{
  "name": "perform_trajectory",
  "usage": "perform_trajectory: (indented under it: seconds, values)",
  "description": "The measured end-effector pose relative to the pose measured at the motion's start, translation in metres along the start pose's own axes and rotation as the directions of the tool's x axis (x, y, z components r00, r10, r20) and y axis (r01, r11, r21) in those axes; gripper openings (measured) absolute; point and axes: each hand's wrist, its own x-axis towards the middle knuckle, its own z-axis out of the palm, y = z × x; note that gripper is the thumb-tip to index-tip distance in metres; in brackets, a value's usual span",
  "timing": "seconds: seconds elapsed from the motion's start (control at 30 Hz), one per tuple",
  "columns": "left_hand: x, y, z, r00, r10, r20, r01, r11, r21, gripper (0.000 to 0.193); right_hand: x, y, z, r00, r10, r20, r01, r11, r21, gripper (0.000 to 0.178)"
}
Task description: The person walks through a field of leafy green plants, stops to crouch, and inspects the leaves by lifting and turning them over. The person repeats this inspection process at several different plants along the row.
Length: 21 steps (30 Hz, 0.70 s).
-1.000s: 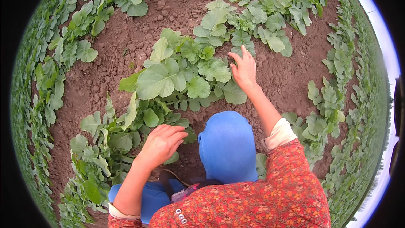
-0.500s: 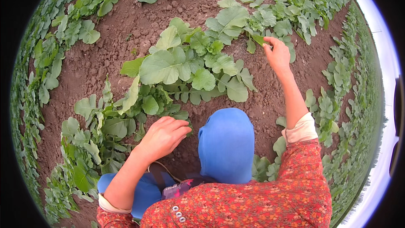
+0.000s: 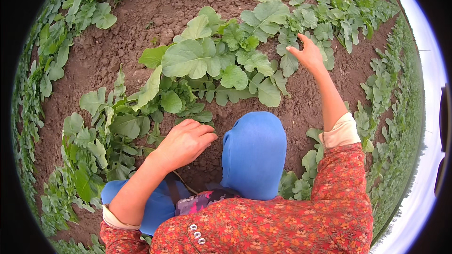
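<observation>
**While the right hand (image 3: pixel 310 57) holds thumb and forefinger apart at a lobed leaf (image 3: pixel 289 66), the left hand (image 3: pixel 184 145) bends its fingers low before the knee**

Where the right thumb points left, its tip lies over the upper part of that leaf, and the forefinger tip stands above it with a plain gap between the two. Whether the skin touches the leaf cannot be told; the other fingers are folded behind and mostly hidden.

The left hand is back upward, its fingers close together and curved toward the right. Its palm side is out of sight, so whether it grips anything cannot be told.

The lobed leaf belongs to the greenery at the right edge of a broad-leaved plant (image 3: pixel 190 59), which spreads between and beyond the two hands. Left of the left hand stands a leafy clump (image 3: pixel 125 124), and past the right hand the crop row (image 3: pixel 346 16) runs toward the upper right.

Nearer the body, the right knee (image 3: pixel 254 153) is bent under blue cloth, near the left fingertips. A patterned pouch (image 3: pixel 202 201) sits at the lap. Pale cuffs (image 3: pixel 341 134) end the red floral sleeves (image 3: pixel 340 171). Brown, crumbly soil (image 3: pixel 103 61) separates the rows, with sky (image 3: pixel 429 84) along the far right rim.
</observation>
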Motion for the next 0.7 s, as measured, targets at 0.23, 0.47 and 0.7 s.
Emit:
perform_trajectory:
  seconds: [0.23,0.47,0.7]
  values:
    - [0.000,0.001,0.006,1.000,0.017,0.022,-0.017,1.000,-0.002,0.021,-0.070,0.005,0.072,0.979,-0.089,-0.184,0.029,0.952,-0.304,0.098]
    - [-0.002,0.001,0.007,1.000,0.005,0.016,-0.004,1.000,-0.019,0.022,-0.045,0.052,0.046,0.906,-0.150,-0.396,0.125,0.988,-0.090,0.022]
    - [0.002,0.001,0.014,0.998,0.049,0.043,-0.049,0.999,0.004,0.021,0.025,0.087,-0.034,0.873,0.271,-0.406,-0.098,0.912,0.400,0.027]
